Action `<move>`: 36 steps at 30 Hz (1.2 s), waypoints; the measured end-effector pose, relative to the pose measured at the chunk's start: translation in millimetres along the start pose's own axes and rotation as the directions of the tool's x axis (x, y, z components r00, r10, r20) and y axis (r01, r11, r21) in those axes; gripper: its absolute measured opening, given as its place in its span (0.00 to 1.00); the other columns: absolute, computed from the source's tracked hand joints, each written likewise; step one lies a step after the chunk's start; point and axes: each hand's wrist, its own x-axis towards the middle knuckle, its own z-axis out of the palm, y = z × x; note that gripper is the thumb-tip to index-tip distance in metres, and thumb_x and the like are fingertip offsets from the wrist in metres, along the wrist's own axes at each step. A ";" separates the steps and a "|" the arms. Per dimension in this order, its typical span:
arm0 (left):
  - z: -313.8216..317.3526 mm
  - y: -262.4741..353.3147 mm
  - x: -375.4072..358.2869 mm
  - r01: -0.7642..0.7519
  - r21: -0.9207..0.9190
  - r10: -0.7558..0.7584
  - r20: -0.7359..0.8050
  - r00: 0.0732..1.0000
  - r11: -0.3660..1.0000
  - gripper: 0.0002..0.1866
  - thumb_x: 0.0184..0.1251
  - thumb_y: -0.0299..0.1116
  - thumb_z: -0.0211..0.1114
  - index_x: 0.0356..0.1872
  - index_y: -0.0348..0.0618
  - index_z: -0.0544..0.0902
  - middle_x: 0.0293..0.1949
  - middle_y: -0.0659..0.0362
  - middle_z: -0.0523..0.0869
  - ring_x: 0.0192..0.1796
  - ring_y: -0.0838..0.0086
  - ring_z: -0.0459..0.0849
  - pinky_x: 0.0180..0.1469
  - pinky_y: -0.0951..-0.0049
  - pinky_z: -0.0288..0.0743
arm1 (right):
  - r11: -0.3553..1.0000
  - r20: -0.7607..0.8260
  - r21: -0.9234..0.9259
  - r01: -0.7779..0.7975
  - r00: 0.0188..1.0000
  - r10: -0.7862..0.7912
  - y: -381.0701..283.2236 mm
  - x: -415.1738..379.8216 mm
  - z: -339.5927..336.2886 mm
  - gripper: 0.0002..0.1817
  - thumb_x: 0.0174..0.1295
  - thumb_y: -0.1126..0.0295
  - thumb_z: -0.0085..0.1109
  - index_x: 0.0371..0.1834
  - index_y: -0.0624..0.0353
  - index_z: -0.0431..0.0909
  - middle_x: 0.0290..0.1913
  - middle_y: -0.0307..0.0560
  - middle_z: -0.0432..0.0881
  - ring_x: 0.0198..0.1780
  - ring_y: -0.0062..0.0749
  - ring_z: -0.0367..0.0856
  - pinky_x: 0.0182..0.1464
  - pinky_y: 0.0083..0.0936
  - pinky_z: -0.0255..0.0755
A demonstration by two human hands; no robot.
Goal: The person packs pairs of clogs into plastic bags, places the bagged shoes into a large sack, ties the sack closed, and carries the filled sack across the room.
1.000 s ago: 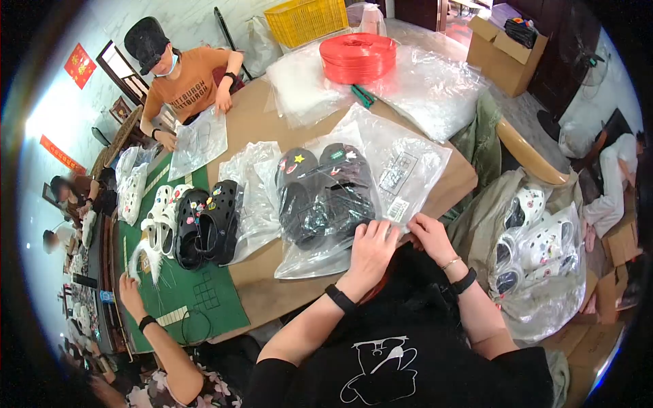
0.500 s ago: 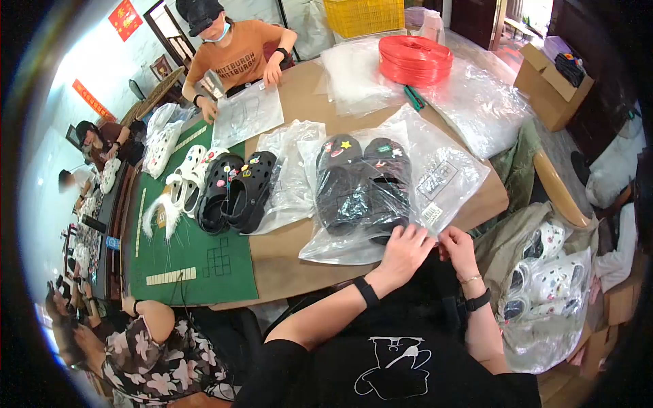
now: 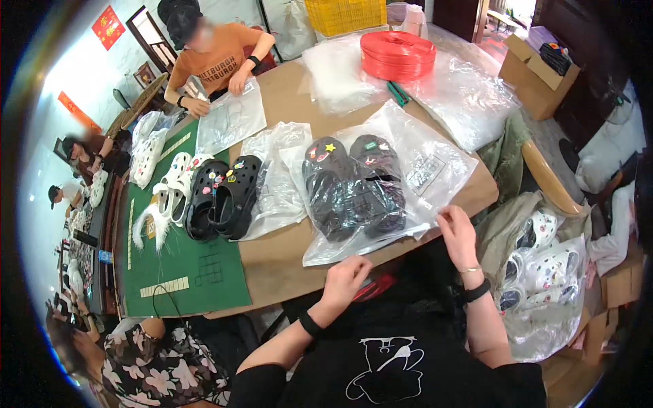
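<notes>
Black clogs with charms (image 3: 354, 187) lie inside a clear plastic bag (image 3: 323, 253) at the table's front edge. My left hand (image 3: 345, 280) is just below the bag's lower edge, apart from it, with fingers pressed together; anything between them is too small to tell. At the bag's right lower corner, my right hand (image 3: 460, 236) has its fingers curled together, and what they hold is unclear. Another clear bag with a printed box (image 3: 439, 166) lies to the right, partly under the clogs' bag. Unbagged black clogs (image 3: 224, 197) stand to the left.
White clogs (image 3: 175, 187) and a green mat (image 3: 224, 265) are at left. Across the table (image 3: 286, 88), a person (image 3: 214, 58) handles a clear bag. A red twine roll (image 3: 398, 56) and green snips (image 3: 398, 94) lie behind. Bagged white clogs (image 3: 544, 272) are at right.
My left hand has moved down and left, off the bag. My right hand has risen slightly and is apart from the left. The view has shifted a little.
</notes>
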 end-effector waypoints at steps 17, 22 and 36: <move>76.3 28.0 47.7 0.663 -0.749 -0.211 0.645 0.734 0.016 0.16 0.73 0.41 0.59 0.53 0.41 0.76 0.44 0.59 0.83 0.46 0.74 0.80 0.47 0.73 0.75 | 0.601 0.423 0.617 -0.508 0.858 0.291 17.8 6.5 11.4 0.07 0.62 0.76 0.57 0.43 0.58 0.75 0.21 0.31 0.69 0.20 0.13 0.66 0.22 0.15 0.59; 90.9 33.8 48.2 0.553 -0.829 -0.426 0.532 0.732 -0.083 0.10 0.71 0.40 0.61 0.43 0.45 0.79 0.40 0.63 0.84 0.40 0.78 0.79 0.44 0.75 0.72 | 0.575 0.421 0.637 -0.513 0.857 0.298 17.1 3.5 10.9 0.08 0.62 0.76 0.57 0.44 0.58 0.75 0.20 0.32 0.69 0.20 0.14 0.66 0.23 0.14 0.59; 81.1 55.7 37.5 0.547 -0.831 -0.330 0.548 0.769 -0.105 0.13 0.73 0.39 0.59 0.46 0.40 0.79 0.40 0.60 0.83 0.40 0.75 0.80 0.51 0.66 0.79 | 0.511 0.428 0.709 -0.486 0.873 0.236 -2.8 -2.3 4.5 0.08 0.62 0.78 0.58 0.44 0.59 0.74 0.25 0.30 0.71 0.23 0.12 0.67 0.26 0.13 0.63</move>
